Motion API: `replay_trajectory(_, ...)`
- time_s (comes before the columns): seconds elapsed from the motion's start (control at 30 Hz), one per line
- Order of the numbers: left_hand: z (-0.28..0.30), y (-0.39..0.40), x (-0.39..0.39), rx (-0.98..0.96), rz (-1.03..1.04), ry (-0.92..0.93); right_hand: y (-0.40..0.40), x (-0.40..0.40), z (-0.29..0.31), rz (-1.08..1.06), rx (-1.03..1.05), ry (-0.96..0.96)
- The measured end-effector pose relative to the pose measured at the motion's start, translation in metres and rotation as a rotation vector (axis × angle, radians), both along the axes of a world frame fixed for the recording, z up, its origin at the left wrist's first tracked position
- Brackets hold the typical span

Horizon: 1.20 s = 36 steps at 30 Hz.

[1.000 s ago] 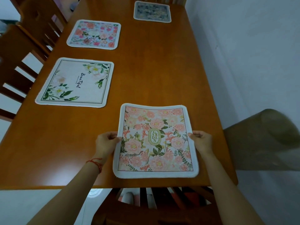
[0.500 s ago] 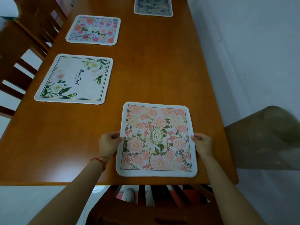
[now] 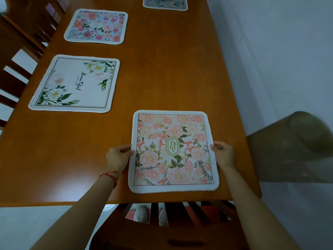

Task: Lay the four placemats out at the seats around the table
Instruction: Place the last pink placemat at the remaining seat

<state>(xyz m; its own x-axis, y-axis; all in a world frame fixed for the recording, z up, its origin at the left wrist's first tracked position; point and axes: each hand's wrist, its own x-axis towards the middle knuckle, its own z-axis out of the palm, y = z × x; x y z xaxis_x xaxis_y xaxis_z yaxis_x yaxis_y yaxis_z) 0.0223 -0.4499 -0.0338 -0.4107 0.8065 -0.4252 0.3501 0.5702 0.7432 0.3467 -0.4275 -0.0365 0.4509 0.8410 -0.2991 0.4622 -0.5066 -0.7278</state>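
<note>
**Four placemats lying on the wooden table, the nearest one held at both side edges**

Along the left edge of the table (image 3: 162,78), wooden chair backs (image 3: 19,56) are standing against it. Just inside that edge, the white "Beautiful" placemat (image 3: 75,83) is lying flat at the left-side seat, and farther along the same side the blue-and-pink floral placemat (image 3: 96,26) is lying flat too. At the far end, the dark blue placemat (image 3: 164,3) is showing only its near part, cut by the top of the view.

At the near end, the left hand (image 3: 118,157), a red string bracelet (image 3: 110,175) circling its wrist, is grasping the left edge of the peach "Garden" placemat (image 3: 173,152) with curled fingers. This mat is lying flat on the table close to the near edge, right of centre. The right hand (image 3: 224,154) is gripping the mat's right edge, thumb on top. Below the near edge, another chair back (image 3: 171,230) is showing. To the right, a blurred tan object (image 3: 295,148) is standing beside the white wall (image 3: 279,51).
</note>
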Motion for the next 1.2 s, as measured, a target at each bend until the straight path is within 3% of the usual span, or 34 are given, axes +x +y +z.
replay_trajectory(1.2,-0.001,0.01,0.004,0.078,-0.036,0.094,0.006,-0.001,-0.002,0.043,0.043,-0.05)
